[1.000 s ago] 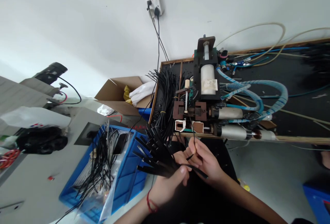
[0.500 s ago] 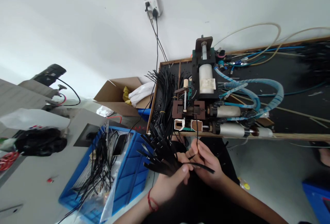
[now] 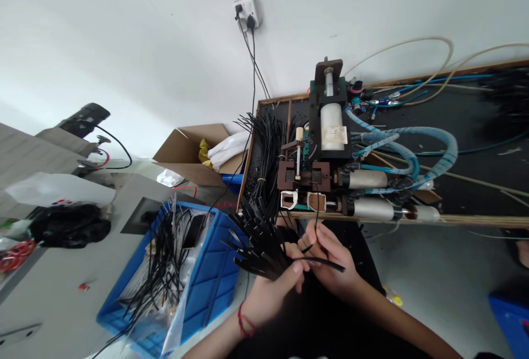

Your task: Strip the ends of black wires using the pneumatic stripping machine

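Note:
My left hand [image 3: 276, 287] is closed around a bundle of black cables [image 3: 260, 240], whose cut ends fan out to the upper left. One cable from the bundle sticks out to the right, past the thumb. Close beside it, my right hand [image 3: 330, 254] pinches a single black cable [image 3: 317, 218]. That cable runs up to the brown jaws [image 3: 318, 176] of a pneumatic machine [image 3: 333, 125]; whether the jaws grip it I cannot tell. Both hands are just in front of the bench edge, below the machine.
Loose black cables [image 3: 266, 150] lie on the bench left of the machine, some tied with bands. A blue crate [image 3: 210, 279] of wires stands at lower left, a cardboard box [image 3: 177, 161] behind it. Blue air hoses [image 3: 446, 144] loop to the right. A wall socket [image 3: 248, 11] feeds cords downward.
The whole view has shifted slightly. My hands keep nearly the same pose, with the bundle and the single cable still held.

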`<control>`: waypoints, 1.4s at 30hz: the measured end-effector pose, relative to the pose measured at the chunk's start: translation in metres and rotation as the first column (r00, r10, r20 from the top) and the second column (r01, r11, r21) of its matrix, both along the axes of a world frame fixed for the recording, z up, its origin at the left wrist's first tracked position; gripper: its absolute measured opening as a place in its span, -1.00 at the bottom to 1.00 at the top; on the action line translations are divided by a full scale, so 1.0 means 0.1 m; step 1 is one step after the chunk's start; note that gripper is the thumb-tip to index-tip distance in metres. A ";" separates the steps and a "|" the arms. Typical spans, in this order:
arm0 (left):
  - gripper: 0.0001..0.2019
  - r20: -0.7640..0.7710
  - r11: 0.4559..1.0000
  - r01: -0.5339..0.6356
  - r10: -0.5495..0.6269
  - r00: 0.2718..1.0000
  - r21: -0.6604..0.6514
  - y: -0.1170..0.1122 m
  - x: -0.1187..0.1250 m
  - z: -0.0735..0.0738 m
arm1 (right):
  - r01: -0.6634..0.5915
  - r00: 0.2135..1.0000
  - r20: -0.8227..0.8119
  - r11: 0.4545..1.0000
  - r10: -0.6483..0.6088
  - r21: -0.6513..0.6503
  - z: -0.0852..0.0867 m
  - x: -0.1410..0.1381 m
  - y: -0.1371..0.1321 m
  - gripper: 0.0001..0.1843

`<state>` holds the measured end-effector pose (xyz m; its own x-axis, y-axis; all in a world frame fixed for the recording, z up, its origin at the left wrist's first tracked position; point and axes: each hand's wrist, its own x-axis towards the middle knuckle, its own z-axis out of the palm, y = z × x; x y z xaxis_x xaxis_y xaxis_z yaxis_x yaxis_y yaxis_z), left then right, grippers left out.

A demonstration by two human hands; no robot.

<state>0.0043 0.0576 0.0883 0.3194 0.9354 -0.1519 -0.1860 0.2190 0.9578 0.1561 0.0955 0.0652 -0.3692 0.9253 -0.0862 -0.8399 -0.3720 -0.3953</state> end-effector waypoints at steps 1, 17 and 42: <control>-0.66 0.006 1.000 0.001 -0.001 1.000 -0.001 0.00 0.00 0.01 | 0.003 1.000 0.000 1.000 -0.003 0.006 0.01 0.00 0.00 -0.70; -0.67 0.009 1.000 -0.001 0.001 1.000 -0.016 0.03 0.00 0.03 | 0.012 1.000 0.018 0.999 -0.012 0.041 0.04 0.00 0.01 -0.71; -0.64 -0.004 0.997 -0.019 0.018 1.000 -0.075 0.00 0.01 -0.03 | -0.011 1.000 -0.022 1.000 0.011 -0.024 -0.07 -0.03 0.02 -0.73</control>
